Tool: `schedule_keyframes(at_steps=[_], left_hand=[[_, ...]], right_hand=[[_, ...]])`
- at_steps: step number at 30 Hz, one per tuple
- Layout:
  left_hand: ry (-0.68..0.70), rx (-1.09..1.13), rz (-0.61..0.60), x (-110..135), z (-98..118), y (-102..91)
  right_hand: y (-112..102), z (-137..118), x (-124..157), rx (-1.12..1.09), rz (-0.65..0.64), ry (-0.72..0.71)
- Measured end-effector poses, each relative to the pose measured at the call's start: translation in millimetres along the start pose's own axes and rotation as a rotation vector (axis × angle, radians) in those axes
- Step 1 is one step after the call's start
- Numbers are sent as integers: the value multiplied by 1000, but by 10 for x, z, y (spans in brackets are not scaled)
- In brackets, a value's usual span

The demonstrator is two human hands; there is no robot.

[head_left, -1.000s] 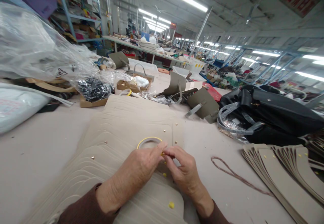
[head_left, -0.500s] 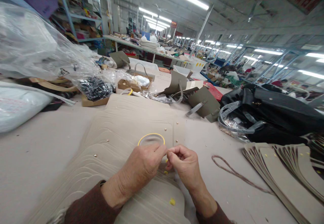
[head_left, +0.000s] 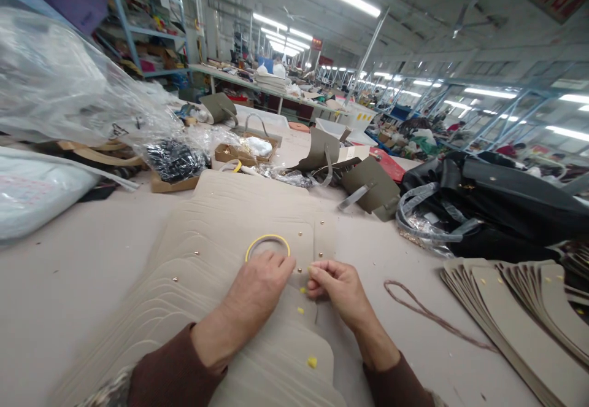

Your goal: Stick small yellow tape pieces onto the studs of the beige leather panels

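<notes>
My left hand (head_left: 260, 290) is closed around the near side of a roll of yellow tape (head_left: 268, 237), over a spread stack of beige leather pieces (head_left: 216, 210). My right hand (head_left: 338, 287) is just to the right, its thumb and forefinger pinched on a small bit of yellow tape (head_left: 311, 267). A narrow gap separates the two hands. Small gold rivets (head_left: 300, 234) sit on the top pieces. Below the hands, several yellow tape bits stick to the leather, the lowest a yellow piece (head_left: 312, 362) near the right edge.
Right of the stack lies a looped brown cord (head_left: 427, 312) beside fanned beige strips (head_left: 515, 309). A black bag (head_left: 515, 204) rests at the right, olive leather pieces (head_left: 370, 186) behind the stack. Clear plastic wrap (head_left: 69, 81) and a cardboard box (head_left: 172, 183) stand at the left.
My hands have parted: the left has moved slightly left with the tape roll, and the right now pinches a yellow bit separate from it.
</notes>
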State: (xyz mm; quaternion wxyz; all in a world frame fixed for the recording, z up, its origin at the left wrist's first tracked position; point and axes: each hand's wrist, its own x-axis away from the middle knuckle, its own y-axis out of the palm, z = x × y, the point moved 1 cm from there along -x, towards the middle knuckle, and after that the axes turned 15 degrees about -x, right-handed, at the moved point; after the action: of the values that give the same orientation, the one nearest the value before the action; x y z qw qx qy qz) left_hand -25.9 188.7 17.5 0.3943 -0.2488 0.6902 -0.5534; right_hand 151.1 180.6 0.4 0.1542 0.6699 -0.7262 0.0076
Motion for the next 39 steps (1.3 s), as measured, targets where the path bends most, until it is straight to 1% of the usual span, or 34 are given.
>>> schedule_keyframes(at_steps=[1, 3, 7, 11, 15, 22, 24, 27, 29, 31, 33, 34, 35, 36, 39], left_hand=[[3, -25, -63, -21, -8, 0], [10, -39, -134, -51, -13, -12], [20, -15, -184, -60, 1, -38], [31, 20, -206, -49, 9, -50], [25, 38, -221, -48, 2, -57], [6, 60, -216, -34, -5, -46], [2, 61, -212, -33, -1, -46], [0, 54, -220, -37, 5, -52], [0, 49, -238, -43, 5, -60], [-2, 45, -251, -49, 3, -68], [-3, 42, -253, -52, 0, -73], [-4, 42, -249, -52, -1, -73], [-2, 43, -242, -50, -2, -71], [-2, 45, -234, -47, -4, -67], [-8, 51, -209, -36, -11, -48]], right_hand=[[-11, 11, -7, 33, -12, -13], [-17, 39, -22, 118, -31, -55], [6, 75, -43, 337, -64, -144], [61, 37, -13, 554, -86, -274], [115, 10, 40, 683, -106, -388], [142, 131, 54, 882, -118, -594], [150, 158, 47, 927, -107, -629], [157, 154, 19, 915, -98, -612], [137, 133, -10, 847, -68, -555], [84, 122, -37, 706, -19, -433], [12, 132, -44, 508, 23, -296], [-21, 141, -37, 426, 29, -256], [-46, 149, -22, 386, 19, -251], [-59, 153, -2, 400, -1, -287], [-26, 147, 61, 647, -92, -501]])
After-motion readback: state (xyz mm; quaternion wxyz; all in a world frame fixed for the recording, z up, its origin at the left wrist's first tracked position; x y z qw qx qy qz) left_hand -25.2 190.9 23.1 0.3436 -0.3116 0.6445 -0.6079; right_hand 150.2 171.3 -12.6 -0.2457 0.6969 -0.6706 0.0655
